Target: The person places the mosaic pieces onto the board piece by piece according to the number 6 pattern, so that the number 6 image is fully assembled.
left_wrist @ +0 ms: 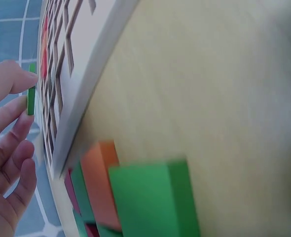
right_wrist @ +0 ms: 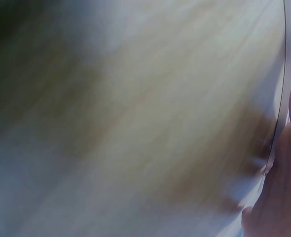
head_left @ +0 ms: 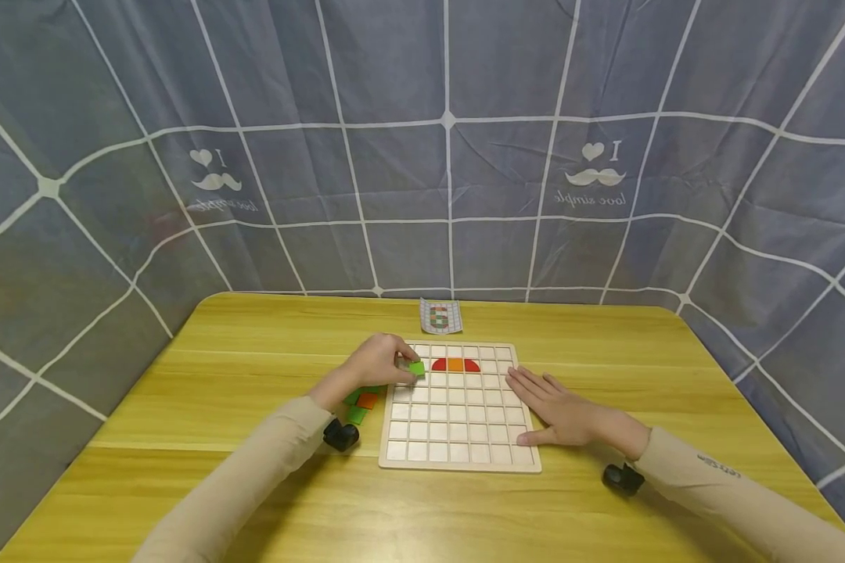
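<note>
A pale wooden grid board (head_left: 458, 432) lies on the table. Near its far edge, two red rounded tiles (head_left: 440, 364) flank an orange square tile (head_left: 455, 364) in one row. My left hand (head_left: 383, 361) pinches a green square tile (head_left: 417, 367) between thumb and fingers, over the board's upper left cells; the left wrist view shows this green tile (left_wrist: 31, 94) held on edge. My right hand (head_left: 559, 408) rests on the board's right edge with its fingers straight. In the right wrist view only part of that hand (right_wrist: 278, 182) shows.
Left of the board lies a loose pile of tiles, among them an orange tile (head_left: 368, 401) and a green tile (head_left: 356, 414), partly under the left wrist. A printed pattern card (head_left: 440, 317) sits beyond the board. A grey curtain (head_left: 394, 180) hangs behind the wooden table (head_left: 253, 336).
</note>
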`<action>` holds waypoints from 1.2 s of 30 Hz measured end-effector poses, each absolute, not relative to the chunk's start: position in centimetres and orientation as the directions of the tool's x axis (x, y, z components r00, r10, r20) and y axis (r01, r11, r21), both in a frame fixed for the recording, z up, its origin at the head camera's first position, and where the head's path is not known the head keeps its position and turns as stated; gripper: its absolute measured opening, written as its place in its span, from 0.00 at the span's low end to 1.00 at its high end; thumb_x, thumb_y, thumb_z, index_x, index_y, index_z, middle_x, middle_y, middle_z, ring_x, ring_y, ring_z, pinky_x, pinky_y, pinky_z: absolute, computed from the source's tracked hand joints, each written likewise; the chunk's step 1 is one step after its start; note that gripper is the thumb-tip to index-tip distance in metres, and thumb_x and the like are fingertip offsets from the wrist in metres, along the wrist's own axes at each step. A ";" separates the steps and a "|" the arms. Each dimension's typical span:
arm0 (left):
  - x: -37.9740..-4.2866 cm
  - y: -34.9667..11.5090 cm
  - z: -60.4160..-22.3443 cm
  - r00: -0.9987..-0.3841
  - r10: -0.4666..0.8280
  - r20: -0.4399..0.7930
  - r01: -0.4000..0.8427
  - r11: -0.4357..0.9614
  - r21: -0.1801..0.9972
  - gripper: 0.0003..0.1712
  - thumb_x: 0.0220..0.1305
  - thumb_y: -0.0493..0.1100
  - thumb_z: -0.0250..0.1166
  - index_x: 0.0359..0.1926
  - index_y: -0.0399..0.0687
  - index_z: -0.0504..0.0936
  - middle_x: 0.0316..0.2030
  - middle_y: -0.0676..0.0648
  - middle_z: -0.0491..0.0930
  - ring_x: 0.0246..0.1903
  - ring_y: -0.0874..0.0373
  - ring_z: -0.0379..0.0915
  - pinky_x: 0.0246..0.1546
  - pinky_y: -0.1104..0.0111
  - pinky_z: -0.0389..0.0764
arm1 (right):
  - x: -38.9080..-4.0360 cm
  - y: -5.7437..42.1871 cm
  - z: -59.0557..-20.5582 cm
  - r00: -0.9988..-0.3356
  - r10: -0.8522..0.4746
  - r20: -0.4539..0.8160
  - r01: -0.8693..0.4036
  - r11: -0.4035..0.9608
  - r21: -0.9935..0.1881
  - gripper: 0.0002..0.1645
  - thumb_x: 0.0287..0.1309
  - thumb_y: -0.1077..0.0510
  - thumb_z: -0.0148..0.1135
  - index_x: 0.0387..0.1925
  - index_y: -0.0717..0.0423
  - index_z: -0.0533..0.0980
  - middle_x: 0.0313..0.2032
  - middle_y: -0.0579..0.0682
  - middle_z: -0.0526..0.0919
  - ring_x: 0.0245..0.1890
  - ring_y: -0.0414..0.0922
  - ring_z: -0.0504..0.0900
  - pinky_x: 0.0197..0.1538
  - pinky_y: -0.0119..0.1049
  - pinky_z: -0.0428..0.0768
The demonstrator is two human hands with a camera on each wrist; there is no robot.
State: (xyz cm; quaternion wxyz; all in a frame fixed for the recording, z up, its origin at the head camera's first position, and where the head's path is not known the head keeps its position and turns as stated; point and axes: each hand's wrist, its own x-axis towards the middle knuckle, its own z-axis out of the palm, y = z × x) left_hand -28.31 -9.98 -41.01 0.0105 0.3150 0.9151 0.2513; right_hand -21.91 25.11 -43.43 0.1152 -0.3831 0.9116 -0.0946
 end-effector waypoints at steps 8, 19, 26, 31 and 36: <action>-28.3 -8.6 -41.4 -0.778 0.613 0.137 0.594 0.647 0.478 0.16 0.48 0.44 0.73 0.41 0.44 0.88 0.34 0.49 0.86 0.25 0.68 0.72 0.29 0.75 0.73 | -21.9 24.9 -43.3 -0.680 -0.719 -0.143 -0.674 0.690 -0.264 0.57 0.62 0.33 0.52 0.74 0.64 0.41 0.75 0.62 0.39 0.75 0.61 0.40 0.71 0.62 0.46; -28.3 -7.7 -41.6 -0.764 0.632 0.132 0.607 0.633 0.480 0.16 0.50 0.43 0.72 0.41 0.44 0.88 0.36 0.49 0.87 0.25 0.69 0.71 0.28 0.77 0.72 | -22.0 25.0 -43.4 -0.681 -0.719 -0.139 -0.674 0.690 -0.265 0.57 0.61 0.33 0.53 0.74 0.64 0.42 0.75 0.62 0.40 0.75 0.61 0.40 0.71 0.63 0.46; -28.2 -7.5 -41.6 -0.751 0.649 0.120 0.612 0.617 0.495 0.15 0.52 0.44 0.72 0.42 0.45 0.88 0.35 0.49 0.86 0.23 0.69 0.70 0.27 0.77 0.71 | -22.0 25.0 -43.6 -0.680 -0.720 -0.136 -0.678 0.689 -0.256 0.58 0.61 0.32 0.53 0.74 0.64 0.42 0.75 0.62 0.40 0.75 0.60 0.41 0.70 0.63 0.47; -28.3 -7.5 -41.6 -0.737 0.665 0.121 0.625 0.604 0.494 0.14 0.54 0.44 0.72 0.42 0.45 0.88 0.35 0.48 0.85 0.26 0.68 0.70 0.29 0.76 0.71 | -22.0 25.1 -43.7 -0.683 -0.718 -0.136 -0.675 0.691 -0.260 0.58 0.61 0.32 0.53 0.74 0.64 0.42 0.75 0.62 0.39 0.75 0.60 0.40 0.71 0.63 0.47; -28.3 -7.5 -41.7 -0.728 0.677 0.111 0.634 0.603 0.483 0.14 0.55 0.45 0.71 0.42 0.46 0.88 0.37 0.48 0.85 0.26 0.68 0.69 0.29 0.77 0.70 | -22.1 25.1 -43.6 -0.684 -0.718 -0.131 -0.674 0.690 -0.265 0.58 0.61 0.33 0.54 0.74 0.64 0.42 0.75 0.62 0.40 0.75 0.61 0.40 0.70 0.63 0.46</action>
